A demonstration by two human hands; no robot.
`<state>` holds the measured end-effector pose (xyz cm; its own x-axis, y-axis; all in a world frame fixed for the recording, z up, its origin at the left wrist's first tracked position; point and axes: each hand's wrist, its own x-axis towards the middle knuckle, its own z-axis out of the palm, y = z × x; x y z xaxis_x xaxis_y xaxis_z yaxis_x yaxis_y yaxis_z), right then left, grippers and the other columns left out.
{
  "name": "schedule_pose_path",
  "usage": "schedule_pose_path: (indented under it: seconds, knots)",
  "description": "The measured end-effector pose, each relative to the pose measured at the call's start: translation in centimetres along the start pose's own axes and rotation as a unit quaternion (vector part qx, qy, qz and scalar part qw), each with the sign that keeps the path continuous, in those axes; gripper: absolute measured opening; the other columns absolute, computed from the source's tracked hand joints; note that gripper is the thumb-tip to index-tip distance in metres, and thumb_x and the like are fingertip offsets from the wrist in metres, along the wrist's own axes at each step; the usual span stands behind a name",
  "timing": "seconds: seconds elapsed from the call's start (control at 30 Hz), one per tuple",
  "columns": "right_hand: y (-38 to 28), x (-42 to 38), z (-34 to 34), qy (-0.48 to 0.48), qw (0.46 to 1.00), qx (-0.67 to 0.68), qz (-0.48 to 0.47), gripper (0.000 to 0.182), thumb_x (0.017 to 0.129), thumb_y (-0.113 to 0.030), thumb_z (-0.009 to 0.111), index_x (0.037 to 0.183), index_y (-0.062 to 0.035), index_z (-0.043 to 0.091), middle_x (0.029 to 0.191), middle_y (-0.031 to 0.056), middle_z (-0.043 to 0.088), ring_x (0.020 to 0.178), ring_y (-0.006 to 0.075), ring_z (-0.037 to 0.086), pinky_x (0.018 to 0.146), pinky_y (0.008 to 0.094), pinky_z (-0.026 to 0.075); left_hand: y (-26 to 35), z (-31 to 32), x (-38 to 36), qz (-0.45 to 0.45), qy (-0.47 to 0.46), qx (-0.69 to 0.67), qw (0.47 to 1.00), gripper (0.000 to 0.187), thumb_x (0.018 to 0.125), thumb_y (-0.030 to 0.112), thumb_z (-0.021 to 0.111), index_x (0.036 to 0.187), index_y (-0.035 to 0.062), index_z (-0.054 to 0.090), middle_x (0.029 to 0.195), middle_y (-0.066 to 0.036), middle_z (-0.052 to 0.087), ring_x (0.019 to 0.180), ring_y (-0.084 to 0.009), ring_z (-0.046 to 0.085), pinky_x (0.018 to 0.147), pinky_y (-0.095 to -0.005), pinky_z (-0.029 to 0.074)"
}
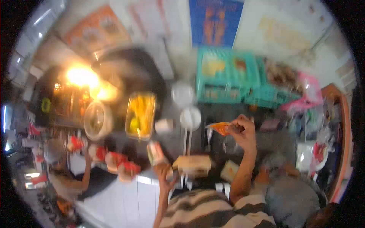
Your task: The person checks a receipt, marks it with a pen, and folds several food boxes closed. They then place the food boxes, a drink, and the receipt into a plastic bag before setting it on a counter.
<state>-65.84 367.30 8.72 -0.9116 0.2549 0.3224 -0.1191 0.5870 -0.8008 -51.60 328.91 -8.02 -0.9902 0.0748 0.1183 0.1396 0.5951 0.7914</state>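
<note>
My right hand [243, 131] is raised over the dark counter, its fingers pinched on a small orange packet [222, 128] that points left. My left hand [165, 176] is low in the middle, right at the lower end of a white, red and green carton [156, 153]. Its thumb stands off to the side; motion blur hides whether the fingers grip the carton. Just right of this hand lies a tan block-shaped item [192, 164], too blurred to name.
A clear tub of yellow food [140, 114] stands beside a round pale bowl [98, 121]. Behind are green baskets [220, 93] and a bright flame [83, 78]. Several red-and-white packs [116, 161] line the left edge. One person [62, 169] is at left, another [291, 193] at right.
</note>
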Motion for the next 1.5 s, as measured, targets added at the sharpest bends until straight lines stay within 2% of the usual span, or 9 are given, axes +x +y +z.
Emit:
schedule_pose_path:
  seconds: [0.1, 0.2, 0.4, 0.63, 0.7, 0.87, 1.07, 1.13, 1.5]
  knots:
    - [-1.5, -11.1, 0.4, -0.231, 0.965, 0.035, 0.119, 0.017, 0.072, -0.007, 0.081, 0.081, 0.0007, 0.069, 0.073, 0.0033, 0.057, 0.060, 0.0110, 0.049, 0.055, 0.0267, 0.039, 1.7, 0.8, 2.6, 0.024, -0.103, 0.108, 0.989, 0.068, 0.070, 0.024, 0.078, 0.132, 0.0123, 0.054, 0.124, -0.016, 0.057, 0.115, -0.0363, 0.052, 0.097, -0.0484, 0.040]
    - [-0.4, -19.9, 3.9, -0.291, 0.937, -0.015, 0.194, 0.021, 0.071, -0.018, 0.082, 0.079, -0.0012, 0.070, 0.075, 0.0094, 0.062, 0.066, 0.0185, 0.062, 0.060, 0.0307, 0.048, -0.3, 2.2, 3.5, 0.012, -0.134, 0.073, 0.988, 0.064, 0.072, 0.019, 0.076, 0.131, 0.0098, 0.054, 0.125, -0.018, 0.056, 0.117, -0.0372, 0.052, 0.100, -0.0489, 0.040]
    - [4.8, -26.4, 14.8, -0.137, 0.966, -0.073, 0.205, 0.023, 0.077, -0.016, 0.077, 0.095, -0.0029, 0.071, 0.075, 0.0133, 0.062, 0.068, 0.0301, 0.064, 0.065, 0.0390, 0.051, -2.9, 2.5, 3.2, 0.006, -0.126, -0.002, 0.992, 0.045, 0.075, 0.003, 0.068, 0.119, -0.0010, 0.059, 0.113, -0.016, 0.063, 0.105, -0.0324, 0.060, 0.092, -0.0378, 0.048]
    - [4.8, -28.9, 11.3, 0.041, 0.931, -0.190, 0.308, 0.036, 0.072, -0.012, 0.078, 0.104, -0.0013, 0.065, 0.089, 0.0176, 0.066, 0.085, 0.0381, 0.064, 0.080, 0.0457, 0.051, -3.4, 2.1, 3.4, 0.020, -0.163, 0.022, 0.986, 0.039, 0.082, 0.004, 0.059, 0.121, 0.0017, 0.063, 0.110, -0.023, 0.065, 0.101, -0.0377, 0.064, 0.086, -0.0419, 0.051]
    - [3.8, -26.6, 10.5, 0.084, 0.965, -0.190, 0.162, 0.024, 0.077, -0.006, 0.071, 0.100, -0.0016, 0.066, 0.097, 0.0190, 0.066, 0.091, 0.0378, 0.063, 0.082, 0.0453, 0.050, -4.4, 2.3, 2.5, 0.035, -0.162, 0.037, 0.985, 0.040, 0.081, 0.003, 0.059, 0.121, 0.0010, 0.062, 0.111, -0.023, 0.065, 0.100, -0.0382, 0.064, 0.085, -0.0425, 0.052]
    - [9.5, -30.0, 12.0, -0.022, 0.982, -0.174, 0.070, 0.024, 0.081, 0.000, 0.062, 0.105, -0.0020, 0.062, 0.092, 0.0200, 0.065, 0.090, 0.0396, 0.062, 0.080, 0.0480, 0.049, -5.6, 4.3, -0.1, 0.036, -0.139, 0.058, 0.988, 0.042, 0.079, 0.002, 0.059, 0.121, -0.0008, 0.062, 0.112, -0.024, 0.065, 0.098, -0.0402, 0.065, 0.083, -0.0436, 0.052]
    - [11.8, -33.1, 16.3, 0.056, 0.973, -0.016, 0.221, 0.038, 0.076, 0.012, 0.054, 0.112, 0.0004, 0.056, 0.106, 0.0207, 0.066, 0.100, 0.0391, 0.064, 0.086, 0.0403, 0.050, -5.3, 6.2, -0.7, -0.003, -0.043, -0.101, 0.994, 0.042, 0.081, -0.001, 0.056, 0.123, -0.0013, 0.061, 0.104, -0.023, 0.068, 0.093, -0.0291, 0.068, 0.081, -0.0371, 0.052]
    - [11.2, -32.6, 15.3, 0.043, 0.975, -0.009, 0.220, 0.039, 0.076, 0.012, 0.055, 0.114, 0.0005, 0.055, 0.109, 0.0215, 0.065, 0.102, 0.0380, 0.064, 0.088, 0.0394, 0.049, -4.9, 5.8, -0.3, -0.174, -0.083, -0.137, 0.972, 0.042, 0.078, -0.001, 0.053, 0.119, -0.0074, 0.061, 0.110, -0.022, 0.068, 0.105, -0.0265, 0.064, 0.092, -0.0331, 0.048]
    - [12.6, -32.5, 14.9, -0.025, 0.982, -0.035, 0.184, 0.038, 0.077, 0.000, 0.067, 0.114, 0.0008, 0.060, 0.104, 0.0197, 0.067, 0.089, 0.0392, 0.066, 0.079, 0.0427, 0.051, -4.6, 6.4, -0.6, -0.163, -0.141, -0.219, 0.952, 0.039, 0.089, 0.010, 0.053, 0.126, -0.0051, 0.059, 0.120, -0.020, 0.065, 0.114, -0.0245, 0.061, 0.100, -0.0344, 0.044]
